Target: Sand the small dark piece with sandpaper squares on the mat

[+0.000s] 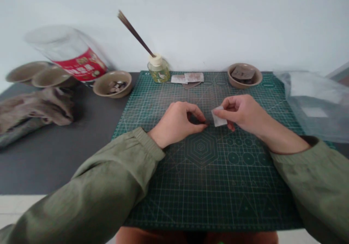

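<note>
My right hand [240, 111] pinches a small whitish square sheet [219, 117] between thumb and fingers, above the green cutting mat [174, 186]. Just left of it is my left hand [185, 122], its thumb and index fingertips brought together. A tiny dark spot shows at those fingertips, too small to name. The two hands are a short gap apart, and the sheet is held only by the right one.
Along the back stand a bottle with thin sticks [158, 69], stained paper pieces [193, 78] and a bowl with a brown piece [244, 76]. To the left are a bowl of small chunks [113, 87], a large jar [73, 55] and gloves [35, 109]. A plastic bag [316, 104] lies right.
</note>
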Tool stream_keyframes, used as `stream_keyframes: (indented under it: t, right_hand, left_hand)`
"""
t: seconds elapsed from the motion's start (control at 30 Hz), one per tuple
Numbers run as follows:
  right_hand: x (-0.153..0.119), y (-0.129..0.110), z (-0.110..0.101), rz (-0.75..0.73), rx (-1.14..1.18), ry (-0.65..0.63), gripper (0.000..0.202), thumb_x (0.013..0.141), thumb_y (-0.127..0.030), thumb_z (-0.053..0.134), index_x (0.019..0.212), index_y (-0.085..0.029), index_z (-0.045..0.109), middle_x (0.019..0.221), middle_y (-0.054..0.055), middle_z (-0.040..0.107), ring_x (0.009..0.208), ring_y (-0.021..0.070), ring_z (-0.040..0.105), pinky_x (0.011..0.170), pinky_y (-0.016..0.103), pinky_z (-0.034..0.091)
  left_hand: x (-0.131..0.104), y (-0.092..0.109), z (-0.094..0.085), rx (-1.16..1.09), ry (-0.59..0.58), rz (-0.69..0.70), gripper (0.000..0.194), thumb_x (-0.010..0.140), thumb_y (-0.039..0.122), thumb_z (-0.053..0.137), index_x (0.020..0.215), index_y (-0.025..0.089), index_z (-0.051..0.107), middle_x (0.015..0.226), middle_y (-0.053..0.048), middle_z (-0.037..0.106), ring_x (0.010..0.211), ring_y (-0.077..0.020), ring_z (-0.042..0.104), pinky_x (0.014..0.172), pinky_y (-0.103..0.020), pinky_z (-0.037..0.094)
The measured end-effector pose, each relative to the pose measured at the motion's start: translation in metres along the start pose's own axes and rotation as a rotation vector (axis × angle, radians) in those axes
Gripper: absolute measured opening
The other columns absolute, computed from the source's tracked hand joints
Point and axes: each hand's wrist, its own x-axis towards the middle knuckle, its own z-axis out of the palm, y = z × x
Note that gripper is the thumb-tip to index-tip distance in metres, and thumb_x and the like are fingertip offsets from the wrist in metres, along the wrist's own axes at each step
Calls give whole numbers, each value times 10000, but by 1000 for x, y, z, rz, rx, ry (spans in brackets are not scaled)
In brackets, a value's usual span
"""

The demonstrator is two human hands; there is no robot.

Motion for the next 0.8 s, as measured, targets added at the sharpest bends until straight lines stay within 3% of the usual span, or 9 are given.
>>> stream_keyframes:
  t: [0.27, 0.53, 0.8]
  right_hand:
    - [0, 2, -1, 25, 0, 30, 405, 881, -494, 950, 759, -188, 714, 496, 11, 675, 381, 125, 587, 377, 212, 421]
    - [1, -1, 2, 10, 100, 39, 499, 770, -577, 1025, 808, -164, 749, 546, -9, 672, 412, 115, 586, 387, 209, 440]
    - [2, 2, 3, -30, 159, 39, 460, 848, -574, 966, 899, -168, 755, 587, -21, 683, 444, 116, 615, 417, 213, 477]
  left_hand:
    - [-1, -2, 0, 27, -16, 11, 63, 889, 283, 907, 933, 245, 883, 919, -4, 858, 766, -176, 710, 694, -330, 526]
    - [-1, -4, 0, 53, 0, 16, 91, 883, 297, 920, 945, 246, 877, 914, 1, 846, 790, -186, 711, 707, -335, 515]
    - [-2, -8, 2, 90, 30, 70, 165, 857, 279, 949, 981, 262, 842, 963, 0, 829, 889, -219, 739, 775, -343, 535]
